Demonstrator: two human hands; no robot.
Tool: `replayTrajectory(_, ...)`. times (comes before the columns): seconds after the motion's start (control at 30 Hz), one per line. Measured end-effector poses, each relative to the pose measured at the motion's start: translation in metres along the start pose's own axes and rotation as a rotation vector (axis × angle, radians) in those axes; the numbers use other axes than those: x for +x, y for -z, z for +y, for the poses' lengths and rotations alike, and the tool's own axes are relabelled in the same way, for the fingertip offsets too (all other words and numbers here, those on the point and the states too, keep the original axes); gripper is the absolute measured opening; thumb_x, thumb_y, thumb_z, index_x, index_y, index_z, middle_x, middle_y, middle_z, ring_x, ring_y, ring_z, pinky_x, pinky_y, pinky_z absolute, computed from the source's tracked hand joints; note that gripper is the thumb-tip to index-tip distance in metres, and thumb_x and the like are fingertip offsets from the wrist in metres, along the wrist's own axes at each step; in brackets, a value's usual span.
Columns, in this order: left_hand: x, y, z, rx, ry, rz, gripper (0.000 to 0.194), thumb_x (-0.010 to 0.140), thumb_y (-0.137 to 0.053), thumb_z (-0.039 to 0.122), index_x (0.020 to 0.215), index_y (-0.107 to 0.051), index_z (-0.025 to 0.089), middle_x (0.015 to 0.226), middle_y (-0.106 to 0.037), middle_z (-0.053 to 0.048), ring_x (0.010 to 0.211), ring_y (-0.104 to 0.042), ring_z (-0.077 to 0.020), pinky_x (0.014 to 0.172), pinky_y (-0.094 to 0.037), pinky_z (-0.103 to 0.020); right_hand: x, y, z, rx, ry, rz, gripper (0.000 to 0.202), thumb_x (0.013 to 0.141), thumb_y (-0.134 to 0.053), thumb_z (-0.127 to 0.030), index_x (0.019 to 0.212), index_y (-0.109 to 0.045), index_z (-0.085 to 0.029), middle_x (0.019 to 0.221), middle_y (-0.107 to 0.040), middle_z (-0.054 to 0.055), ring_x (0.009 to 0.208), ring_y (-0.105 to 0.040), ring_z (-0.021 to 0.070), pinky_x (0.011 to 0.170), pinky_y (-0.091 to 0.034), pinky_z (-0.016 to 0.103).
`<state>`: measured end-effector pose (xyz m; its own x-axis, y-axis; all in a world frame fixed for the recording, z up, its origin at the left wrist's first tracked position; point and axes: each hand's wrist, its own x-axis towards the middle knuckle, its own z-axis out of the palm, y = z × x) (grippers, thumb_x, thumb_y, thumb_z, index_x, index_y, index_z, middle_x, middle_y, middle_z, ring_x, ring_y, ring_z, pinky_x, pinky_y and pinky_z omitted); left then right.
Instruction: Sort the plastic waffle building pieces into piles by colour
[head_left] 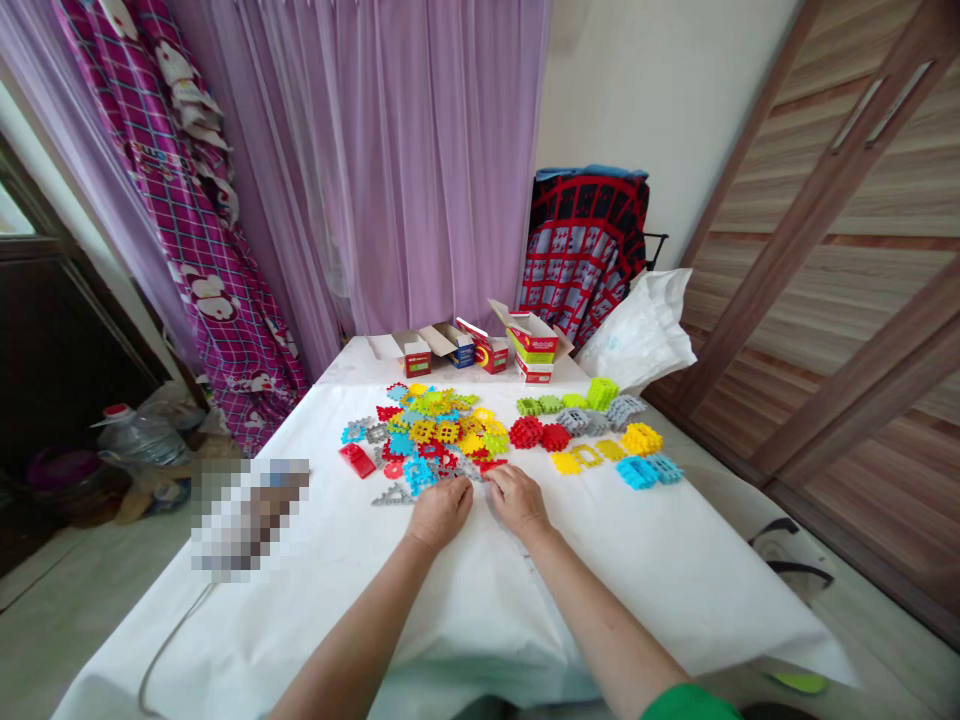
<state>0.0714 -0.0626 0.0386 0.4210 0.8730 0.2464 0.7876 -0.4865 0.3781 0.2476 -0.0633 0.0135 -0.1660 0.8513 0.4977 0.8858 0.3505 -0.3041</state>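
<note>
The fingers of the left hand (442, 510) are curled inward near the centre of the frame, and those of the right hand (517, 500) bend toward them from just to the right; one cannot tell whether either set pinches anything. A small red piece (492, 465) lies right at the right hand's fingertips, and grey pieces (469, 470) lie just beyond the left hand, partly hidden by it.

Past the hands, left of centre, spreads a mixed heap of notched plastic pieces (424, 432) in yellow, blue, red, green and grey. At its near edge lies a grey triangular piece (391, 495), and at its left a red block (357, 461). Right of centre, similar pieces sit grouped by colour: green stacks (602, 393), red stacks (526, 432), grey stacks (574, 422), yellow stacks (642, 438) and blue stacks (637, 472).

All of these lie on a white-covered table (660, 580). Along its far edge, at upper centre, stand open cardboard boxes (532, 345). A blurred patch (255, 520) covers something at the left, with a cable (176, 640) below it. Purple curtains (450, 170) hang behind, and a wooden wardrobe (847, 220) fills the upper right
</note>
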Motion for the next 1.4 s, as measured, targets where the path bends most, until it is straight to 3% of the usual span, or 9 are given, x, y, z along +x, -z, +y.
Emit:
replayTrajectory(0.17,0.001,-0.005,-0.002,0.019,-0.034,-0.004,0.020,0.091,-0.046,0.023,0.084,-0.064,0.022,0.079,-0.072,-0.004,0.076,-0.068,-0.0165,0.067,-0.047,-0.024,0.002,-0.006,0.008,0.125,0.029,0.109,0.032,0.083,-0.045,-0.008,0.093,-0.070,-0.024,0.090,-0.072,0.004,0.088,-0.067,0.0194,0.079,-0.053,0.030)
replayTrajectory(0.3,0.003,-0.010,-0.005,-0.102,-0.079,0.037,0.020,0.091,-0.045,0.022,0.087,-0.064,0.022,0.079,-0.072,-0.004,0.073,-0.068,-0.0159,0.066,-0.048,-0.023,0.005,-0.010,0.012,0.239,0.039,0.170,0.029,0.086,-0.044,-0.012,0.093,-0.070,-0.025,0.089,-0.072,0.003,0.085,-0.069,0.0191,0.076,-0.055,0.029)
replayTrajectory(0.57,0.007,-0.013,-0.006,-0.252,-0.171,0.038,0.019,0.092,-0.045,0.021,0.089,-0.064,0.023,0.076,-0.072,-0.002,0.067,-0.068,-0.0136,0.062,-0.048,-0.021,0.003,-0.005,0.007,0.362,0.076,0.147,0.028,0.086,-0.046,-0.010,0.097,-0.067,-0.024,0.089,-0.071,0.004,0.084,-0.069,0.0183,0.077,-0.057,0.030)
replayTrajectory(0.87,0.007,-0.013,-0.009,-0.367,-0.136,-0.013,0.020,0.092,-0.045,0.022,0.091,-0.065,0.025,0.073,-0.072,-0.001,0.066,-0.068,-0.0126,0.062,-0.048,-0.019,0.003,0.000,0.003,0.459,0.016,0.079,0.030,0.087,-0.046,-0.010,0.101,-0.066,-0.028,0.087,-0.071,0.004,0.081,-0.069,0.0188,0.071,-0.058,0.030)
replayTrajectory(1.13,0.009,-0.015,-0.007,-0.199,-0.127,-0.026,0.023,0.092,-0.043,0.022,0.088,-0.065,0.023,0.075,-0.072,-0.003,0.068,-0.068,-0.0139,0.063,-0.049,-0.020,0.007,-0.006,0.004,0.499,-0.052,0.109,0.028,0.085,-0.045,-0.011,0.094,-0.069,-0.024,0.087,-0.071,0.006,0.082,-0.069,0.0182,0.074,-0.057,0.029)
replayTrajectory(1.4,0.012,-0.015,-0.001,-0.015,-0.132,-0.077,0.023,0.092,-0.042,0.024,0.087,-0.065,0.021,0.081,-0.071,-0.007,0.074,-0.067,-0.0163,0.070,-0.050,-0.025,0.011,-0.015,0.009,0.367,-0.161,0.118,0.027,0.084,-0.046,-0.015,0.089,-0.071,-0.022,0.089,-0.073,0.005,0.085,-0.068,0.0186,0.081,-0.054,0.030)
